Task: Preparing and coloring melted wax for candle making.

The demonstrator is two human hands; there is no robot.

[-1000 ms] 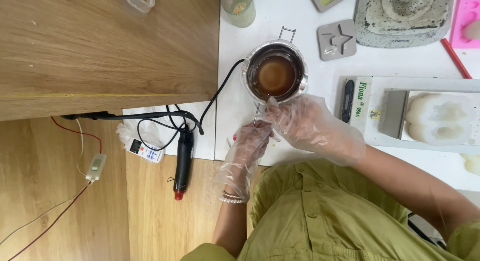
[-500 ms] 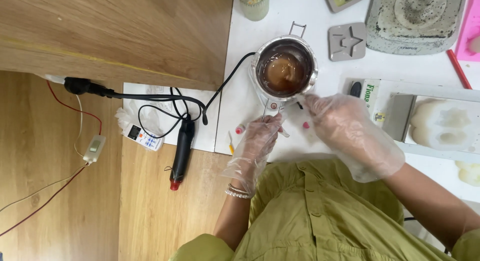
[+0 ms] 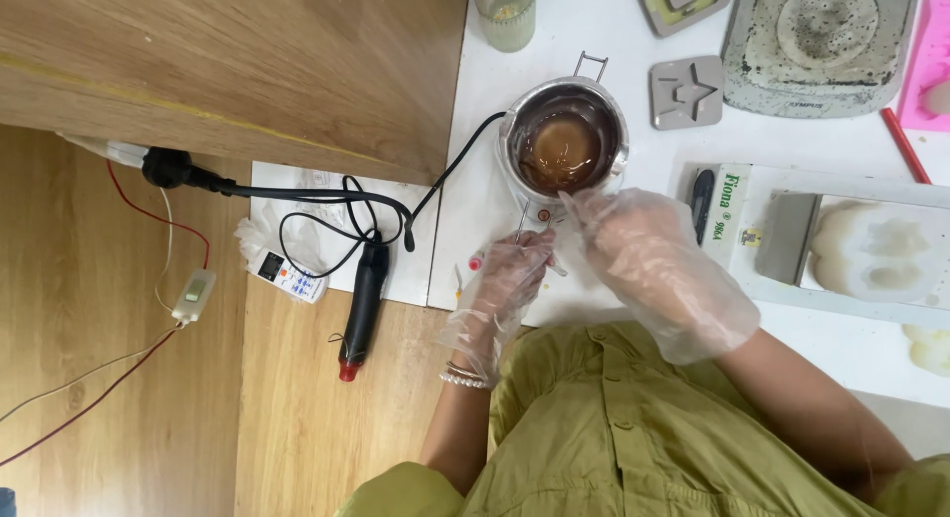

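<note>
Melting pot (image 3: 564, 146) of brown liquid sits on the white counter (image 3: 475, 210) just beyond both gloved hands; right hand (image 3: 648, 255), fingers curled, is nearer, left hand (image 3: 505, 280) pinches its wire handle (image 3: 521, 223).

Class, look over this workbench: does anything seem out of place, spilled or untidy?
Yes. A black cable trails in loose loops from the metal pot over the white table edge, and a small remote lies beside a crumpled plastic glove.
</note>
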